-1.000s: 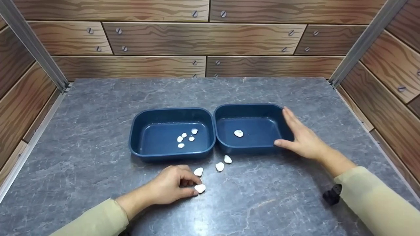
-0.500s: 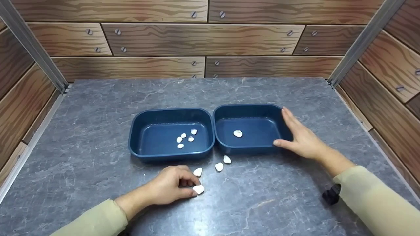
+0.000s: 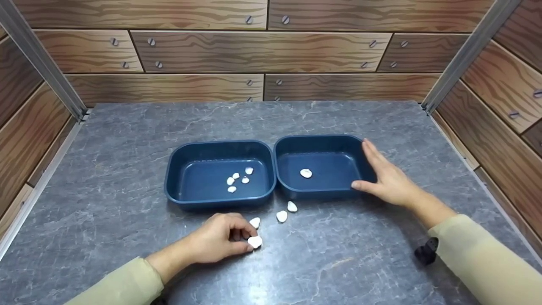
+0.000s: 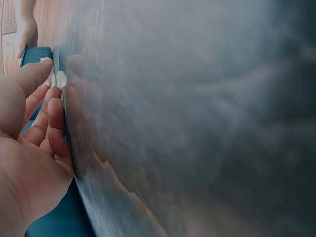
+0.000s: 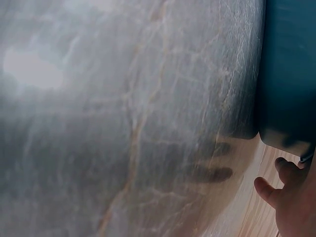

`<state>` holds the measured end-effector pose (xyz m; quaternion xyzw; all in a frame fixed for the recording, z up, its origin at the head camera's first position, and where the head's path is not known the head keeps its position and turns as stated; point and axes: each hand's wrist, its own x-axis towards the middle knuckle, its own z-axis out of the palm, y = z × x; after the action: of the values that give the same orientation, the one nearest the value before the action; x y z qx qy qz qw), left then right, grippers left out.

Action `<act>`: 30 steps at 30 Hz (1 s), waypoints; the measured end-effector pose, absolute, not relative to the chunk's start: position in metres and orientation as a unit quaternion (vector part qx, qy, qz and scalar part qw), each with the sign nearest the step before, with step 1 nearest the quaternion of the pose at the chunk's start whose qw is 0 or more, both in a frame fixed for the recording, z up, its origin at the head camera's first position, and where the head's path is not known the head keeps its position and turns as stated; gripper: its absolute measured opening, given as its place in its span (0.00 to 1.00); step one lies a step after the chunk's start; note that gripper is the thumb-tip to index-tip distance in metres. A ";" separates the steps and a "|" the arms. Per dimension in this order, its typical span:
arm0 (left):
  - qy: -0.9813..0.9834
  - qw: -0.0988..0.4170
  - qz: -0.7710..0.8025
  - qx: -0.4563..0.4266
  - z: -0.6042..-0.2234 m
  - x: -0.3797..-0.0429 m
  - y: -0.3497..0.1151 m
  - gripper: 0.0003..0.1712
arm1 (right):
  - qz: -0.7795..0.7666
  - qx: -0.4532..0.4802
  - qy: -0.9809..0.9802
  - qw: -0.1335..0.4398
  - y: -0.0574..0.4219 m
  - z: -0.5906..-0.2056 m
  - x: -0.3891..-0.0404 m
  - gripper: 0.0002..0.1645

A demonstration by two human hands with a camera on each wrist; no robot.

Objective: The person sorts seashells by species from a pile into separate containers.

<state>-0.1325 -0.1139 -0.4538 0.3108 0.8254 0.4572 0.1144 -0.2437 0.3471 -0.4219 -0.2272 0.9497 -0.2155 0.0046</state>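
Note:
In the head view my left hand (image 3: 218, 239) pinches a small white shell (image 3: 255, 242) between thumb and index finger, at or just above the tabletop. Another white shell (image 3: 255, 223) lies just behind those fingertips. Two more, one shell (image 3: 282, 216) and a second shell (image 3: 292, 206), lie in front of the gap between two blue containers. With fingers straight and thumb spread, my right hand (image 3: 391, 182) rests against the right end of the right container (image 3: 322, 193). One shell (image 3: 305, 173) sits inside it. Several smaller shells (image 3: 230, 181) lie in the left container (image 3: 220, 201).
Both containers stand side by side on a grey marbled tabletop (image 3: 338, 271). Wood-patterned panels (image 3: 262, 51) enclose the back and sides, with metal posts (image 3: 474, 55) at the corners. Part of a black device (image 3: 427, 250) shows under the right sleeve (image 3: 487, 254).
The pinched shell has tilted and come up slightly in my left fingers. My right hand keeps its place on the container; the whole view has shifted a little.

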 end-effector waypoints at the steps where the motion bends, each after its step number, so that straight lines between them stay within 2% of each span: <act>1: 0.825 0.115 0.456 0.312 -0.453 -0.132 -0.114 0.09 | -0.215 -0.227 0.950 0.004 0.347 -0.422 -0.244 0.67; 10: 0.818 0.110 0.449 0.341 -0.437 -0.131 -0.110 0.08 | -0.218 -0.232 0.948 -0.004 0.347 -0.423 -0.243 0.66; 18: 0.824 0.083 0.422 0.369 -0.396 -0.136 -0.096 0.08 | -0.214 -0.229 0.949 0.000 0.347 -0.423 -0.244 0.66; 22: 0.827 0.078 0.413 0.375 -0.369 -0.147 -0.085 0.08 | -0.214 -0.228 0.950 0.001 0.347 -0.422 -0.244 0.66; 30: 0.825 0.019 0.399 0.400 -0.334 -0.180 -0.059 0.07 | -0.214 -0.228 0.950 0.001 0.347 -0.423 -0.244 0.66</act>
<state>-0.1803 -0.0588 -0.3339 0.4002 0.8250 0.3986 0.0186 -0.2443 0.3467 -0.4227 -0.2284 0.9498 -0.2140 0.0014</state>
